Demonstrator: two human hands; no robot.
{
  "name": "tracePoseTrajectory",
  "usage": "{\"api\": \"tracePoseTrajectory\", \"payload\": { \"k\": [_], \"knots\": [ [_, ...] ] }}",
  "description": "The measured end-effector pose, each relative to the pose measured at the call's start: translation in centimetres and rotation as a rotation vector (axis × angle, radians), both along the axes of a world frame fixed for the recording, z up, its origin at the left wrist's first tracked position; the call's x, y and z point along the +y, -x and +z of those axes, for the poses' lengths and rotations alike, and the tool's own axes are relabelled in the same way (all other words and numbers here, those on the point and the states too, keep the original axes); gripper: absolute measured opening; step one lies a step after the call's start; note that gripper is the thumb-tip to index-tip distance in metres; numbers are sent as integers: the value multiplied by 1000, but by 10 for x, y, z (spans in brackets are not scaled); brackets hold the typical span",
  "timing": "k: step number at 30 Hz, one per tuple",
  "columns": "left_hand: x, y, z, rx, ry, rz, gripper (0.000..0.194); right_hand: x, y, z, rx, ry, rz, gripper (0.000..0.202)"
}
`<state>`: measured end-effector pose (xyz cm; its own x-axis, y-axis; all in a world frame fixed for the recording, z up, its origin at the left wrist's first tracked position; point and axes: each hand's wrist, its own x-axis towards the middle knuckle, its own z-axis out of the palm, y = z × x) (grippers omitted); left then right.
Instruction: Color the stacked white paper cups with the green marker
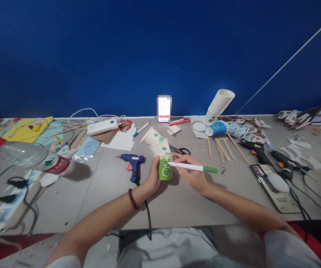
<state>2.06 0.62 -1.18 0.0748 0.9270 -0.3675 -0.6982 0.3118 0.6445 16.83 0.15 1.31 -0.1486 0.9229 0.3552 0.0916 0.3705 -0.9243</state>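
My left hand (152,178) is closed around the left side of a green patterned paper cup (166,173), holding it over the table in front of me. In my right hand (191,174) is a white marker with a green end (190,166), its tip at the cup's side; whether it touches cannot be made out. Right behind the green cup are two white paper cups with green dots, one nearer (162,147) and one tilted farther back (151,136). Black scissors (184,150) lie partly hidden behind my right hand. A blue glue gun (134,163) rests left of my left hand.
A plastic bottle with a red top (34,156) and a power strip (15,204) occupy the left. A leaning stack of paper cups (219,106), wooden sticks (223,149), black glue guns (257,150) and a phone (277,199) are on the right. A lit screen (164,108) stands at the back.
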Motion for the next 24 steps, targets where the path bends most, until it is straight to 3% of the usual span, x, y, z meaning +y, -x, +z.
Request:
{"api": "tracePoseTrajectory", "payload": {
  "k": [24],
  "knots": [
    [1, 0, -4, -24, 6, -6, 40, 0, 1, 0, 21, -2, 8, 3]
  ]
}}
